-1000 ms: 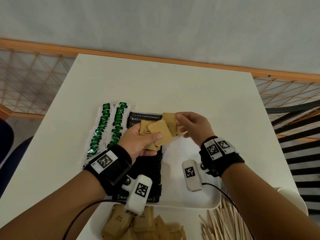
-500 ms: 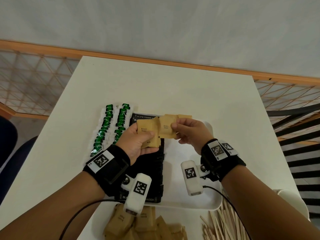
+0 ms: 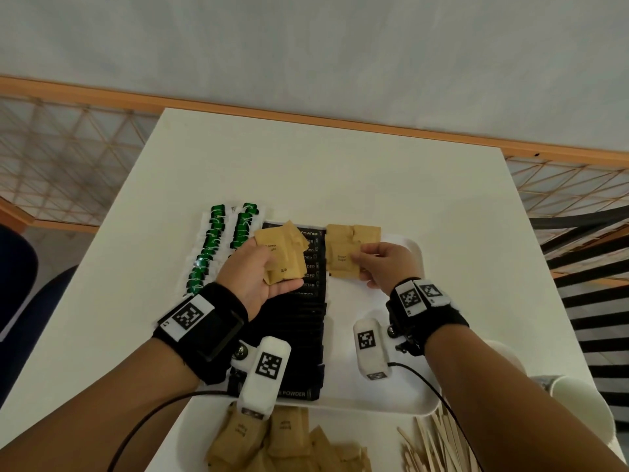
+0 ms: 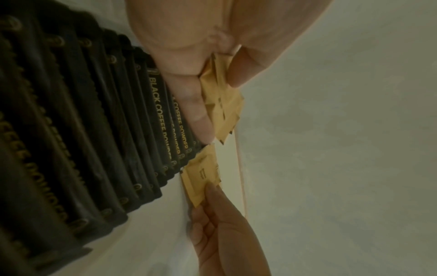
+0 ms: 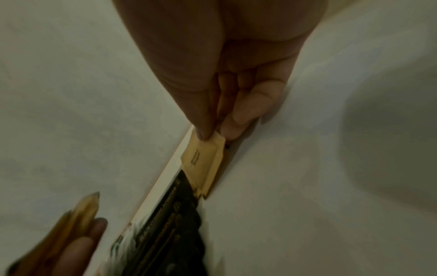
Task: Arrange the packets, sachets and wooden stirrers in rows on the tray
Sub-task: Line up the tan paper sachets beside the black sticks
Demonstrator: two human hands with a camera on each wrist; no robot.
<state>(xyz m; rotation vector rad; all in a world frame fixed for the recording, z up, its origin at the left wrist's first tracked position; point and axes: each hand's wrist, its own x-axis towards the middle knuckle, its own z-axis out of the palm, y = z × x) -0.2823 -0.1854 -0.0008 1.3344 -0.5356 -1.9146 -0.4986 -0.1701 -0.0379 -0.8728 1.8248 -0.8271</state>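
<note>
Left hand (image 3: 260, 272) raised over the row of black coffee powder packets (image 3: 308, 321), thumb and fingers curled round a small fanned stack of brown sugar sachets (image 3: 284, 255); in the left wrist view the same stack (image 4: 221, 104) squeezed between thumb and fingers (image 4: 191, 104), edges poking out past the fingertips

Right hand (image 3: 386, 265) at the far end of the white tray (image 3: 413, 401), pinching one brown sugar sachet (image 3: 342, 260) by its right edge between thumb and fingertips; that sachet low over the tray floor just right of the black packets, whether touching down or a little above, cannot tell. In the right wrist view the pinch plain, thumb and forefinger on the corner of the sachet (image 5: 202, 158), the other fingers tucked behind

Two more brown sachets (image 3: 354, 233) lying side by side at the tray's far edge, just beyond the held one

Black packets overlapped in one long row down the tray's left part, "BLACK COFFEE POWDER" legible in the left wrist view (image 4: 160, 119). Green-and-white sachets (image 3: 223, 245) in two rows just left of the black row

Loose brown sachets (image 3: 286, 437) heaped on the white table (image 3: 340, 172) near the tray's near edge, wooden stirrers (image 3: 432, 444) piled to their right
</note>
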